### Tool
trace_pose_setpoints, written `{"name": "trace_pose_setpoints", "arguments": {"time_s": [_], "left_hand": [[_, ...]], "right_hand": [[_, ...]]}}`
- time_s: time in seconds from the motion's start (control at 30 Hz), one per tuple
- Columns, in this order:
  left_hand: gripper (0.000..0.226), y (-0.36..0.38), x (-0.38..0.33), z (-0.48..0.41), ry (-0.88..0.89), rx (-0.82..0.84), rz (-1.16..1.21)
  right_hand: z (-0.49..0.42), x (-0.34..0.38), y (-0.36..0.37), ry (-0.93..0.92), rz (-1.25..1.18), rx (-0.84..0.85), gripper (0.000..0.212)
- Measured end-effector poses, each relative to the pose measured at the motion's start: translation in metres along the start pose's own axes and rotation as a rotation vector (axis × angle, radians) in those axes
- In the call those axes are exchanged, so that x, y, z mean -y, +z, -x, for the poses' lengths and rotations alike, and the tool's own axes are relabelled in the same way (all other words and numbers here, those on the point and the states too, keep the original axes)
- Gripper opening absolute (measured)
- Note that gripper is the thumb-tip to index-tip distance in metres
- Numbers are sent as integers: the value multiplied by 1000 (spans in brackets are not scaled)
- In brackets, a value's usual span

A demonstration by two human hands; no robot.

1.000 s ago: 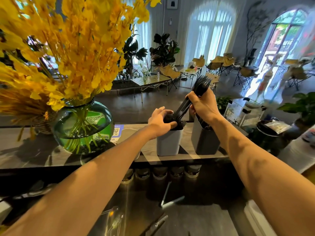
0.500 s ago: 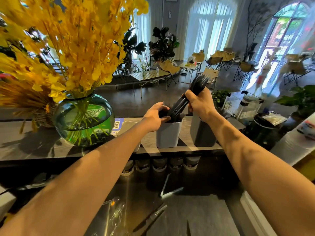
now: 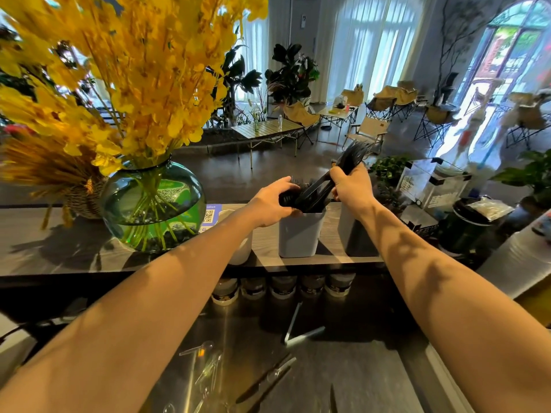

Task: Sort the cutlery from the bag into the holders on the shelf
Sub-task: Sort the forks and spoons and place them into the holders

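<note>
A bundle of black plastic forks [image 3: 347, 162] leans tilted, its handles down in the pale grey holder [image 3: 299, 235] on the wooden shelf [image 3: 59, 251]. My right hand [image 3: 350, 186] grips the bundle near its middle. My left hand [image 3: 275, 201] curls round the black cutlery ends at the holder's rim. A second, darker grey holder [image 3: 350, 231] stands just right of the first, mostly behind my right wrist. Clear plastic spoons [image 3: 205, 365] and black knives [image 3: 265, 380] lie on the dark counter below.
A round green glass vase [image 3: 152, 210] of yellow flowers stands left on the shelf, a woven basket [image 3: 80, 201] beside it. Several jars [image 3: 283, 286] sit under the shelf. A clear box [image 3: 432, 186] and black bin [image 3: 465, 225] are at the right.
My right hand has lowered the fork bundle a little, tilting it further down into the pale holder. My left hand stays at the rim. The view has shifted slightly.
</note>
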State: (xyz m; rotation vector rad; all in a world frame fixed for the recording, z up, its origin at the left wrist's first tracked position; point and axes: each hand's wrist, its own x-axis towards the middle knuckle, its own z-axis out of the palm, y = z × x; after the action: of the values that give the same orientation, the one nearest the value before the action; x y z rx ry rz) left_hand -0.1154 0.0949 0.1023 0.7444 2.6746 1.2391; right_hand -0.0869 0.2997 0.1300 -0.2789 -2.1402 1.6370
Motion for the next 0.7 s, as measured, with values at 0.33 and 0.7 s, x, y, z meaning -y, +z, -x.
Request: {"name": "trace_pose_setpoints", "arguments": {"time_s": [0.33, 0.7], "left_hand": [[42, 8, -3, 1, -10, -1, -4], [43, 21, 2, -6, -19, -42, -49]], "right_hand": [[-4, -9, 6, -11, 12, -133, 30], [14, -12, 27, -212, 178, -43, 22]]}}
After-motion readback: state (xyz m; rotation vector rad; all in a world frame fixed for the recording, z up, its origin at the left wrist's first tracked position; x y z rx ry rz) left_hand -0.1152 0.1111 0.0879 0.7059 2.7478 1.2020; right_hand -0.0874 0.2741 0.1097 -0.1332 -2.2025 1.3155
